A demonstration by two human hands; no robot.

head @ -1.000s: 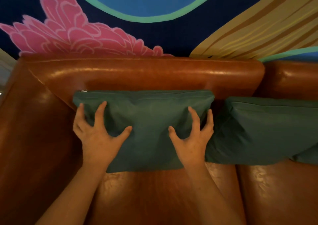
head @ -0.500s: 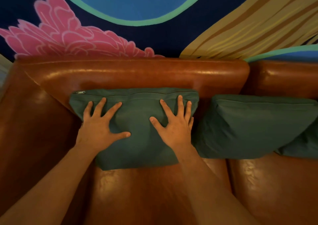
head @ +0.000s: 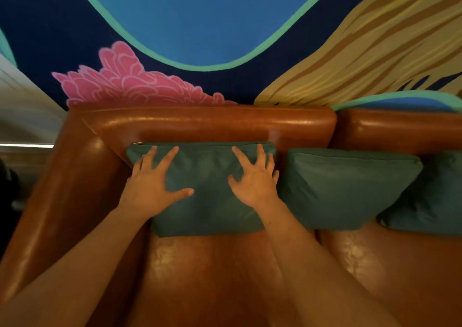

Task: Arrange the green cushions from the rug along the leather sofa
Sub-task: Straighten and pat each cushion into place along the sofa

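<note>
My left grip (head: 152, 189) and right grip (head: 255, 184) lie flat on the end cushion (head: 207, 211).
Fingers spread, clasping nothing; it leans on the leather sofa (head: 212, 124) backrest, second cushion (head: 345, 189) just beside, third cushion (head: 435, 201) beyond.

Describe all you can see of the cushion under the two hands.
The cushion is dull green, rectangular, fabric-like, with a zip along its top edge. It leans against the sofa back, bottom edge on the seat, beside the armrest. The left hand and right hand press flat on its front, fingers spread.
</note>
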